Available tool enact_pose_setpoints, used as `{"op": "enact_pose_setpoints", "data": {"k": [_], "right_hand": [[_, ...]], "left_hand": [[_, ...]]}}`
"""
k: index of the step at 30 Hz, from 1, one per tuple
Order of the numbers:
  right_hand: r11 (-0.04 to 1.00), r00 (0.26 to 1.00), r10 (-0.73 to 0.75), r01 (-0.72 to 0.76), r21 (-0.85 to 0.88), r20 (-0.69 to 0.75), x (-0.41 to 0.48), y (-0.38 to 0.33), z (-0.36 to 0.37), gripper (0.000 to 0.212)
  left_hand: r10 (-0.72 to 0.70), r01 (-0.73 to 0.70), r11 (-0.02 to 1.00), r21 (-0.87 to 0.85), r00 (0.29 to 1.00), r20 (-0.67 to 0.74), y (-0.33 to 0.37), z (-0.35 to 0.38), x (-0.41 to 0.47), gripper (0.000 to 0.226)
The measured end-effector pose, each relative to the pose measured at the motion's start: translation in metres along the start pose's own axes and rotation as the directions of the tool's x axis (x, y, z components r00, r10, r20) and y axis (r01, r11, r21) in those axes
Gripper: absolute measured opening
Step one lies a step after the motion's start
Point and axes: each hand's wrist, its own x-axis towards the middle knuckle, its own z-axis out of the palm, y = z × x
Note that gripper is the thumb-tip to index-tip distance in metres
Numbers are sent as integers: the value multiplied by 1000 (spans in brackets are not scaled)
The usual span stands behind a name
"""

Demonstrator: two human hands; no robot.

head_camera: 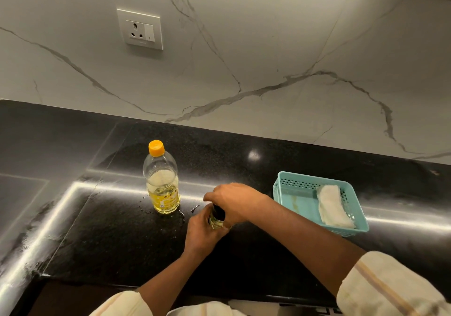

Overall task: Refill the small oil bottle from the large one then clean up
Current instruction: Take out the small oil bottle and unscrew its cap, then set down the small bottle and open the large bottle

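While the left hand [203, 230] wraps around the small oil bottle [216, 219] at the centre of the frame, the right hand [234, 199] curls over its dark top. The large oil bottle [162, 184], orange-capped, stands upright just left of them on the black counter [97, 230]. A folded cloth [333, 207] lies in the teal basket [292, 184] at right.

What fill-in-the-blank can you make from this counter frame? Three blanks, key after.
1. The large oil bottle stands to the ____ of the small bottle.
2. The left hand grips the small bottle low; the right hand grips its ____.
3. The white cloth lies inside the teal ____.
Missing: left; top; basket.
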Motion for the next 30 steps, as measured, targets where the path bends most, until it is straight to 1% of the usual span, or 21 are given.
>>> {"op": "enact_pose_setpoints", "data": {"k": [3, 6, 10, 12, 13, 15, 18, 20, 22, 25, 26, 29, 30], "right_hand": [[996, 997, 81, -80, 25, -18, -3, -3, 1, 44], [998, 998, 56, -55, 35, -6, -5, -2, 2, 33], [998, 999, -35, 37, 41, -35, -12, 9, -3, 44], [998, 998, -24, 27, 52, -61, -18, 17, -7, 45], [998, 997, 11, -6, 68, -77, -23, 22, -9, 45], [986, 987, 136, -126, 109, -87, -35, 33, -10, 45], [947, 953, 303, -300, 118, -4, -54, 39, 3, 49], [921, 932, 358, -361, 147, 47, -63, 36, 26, 53], [898, 918, 389, -397, 190, 78, -68, 32, 52, 52], [880, 903, 418, -430, 202, 99, -69, 26, 84, 50], [878, 901, 424, -435, 201, 97, -71, 26, 92, 50], [877, 903, 420, -428, 217, 88, -69, 24, 107, 52], [875, 902, 424, -432, 218, 85, -70, 25, 110, 54]], "left_hand": [[16, -16, 1000, -13, 1000, 11, 4, -1, -1, 48], [16, -16, 1000, -21, 1000, 7, 5, -1, -3, 48], [11, -11, 999, -39, 1000, 11, 8, -2, -5, 47], [28, -28, 999, -40, 1000, 6, 10, -2, -6, 50], [37, -37, 998, -41, 999, 0, 10, -2, -6, 51], [44, -44, 998, -50, 999, -9, 9, -1, -5, 52], [44, -45, 998, -52, 999, -27, 5, 0, -6, 51], [60, -61, 997, -48, 998, -34, 3, 1, -6, 52], [66, -68, 997, -48, 997, -36, 3, 1, -7, 53], [67, -67, 997, -42, 998, -11, 6, 0, -8, 65], [57, -57, 998, -40, 998, 0, 8, 1, -9, 72], [13, -11, 1000, -28, 999, 40, 13, -9, -12, 107], [9, -8, 1000, -24, 999, 47, 15, -13, -13, 112]]}}
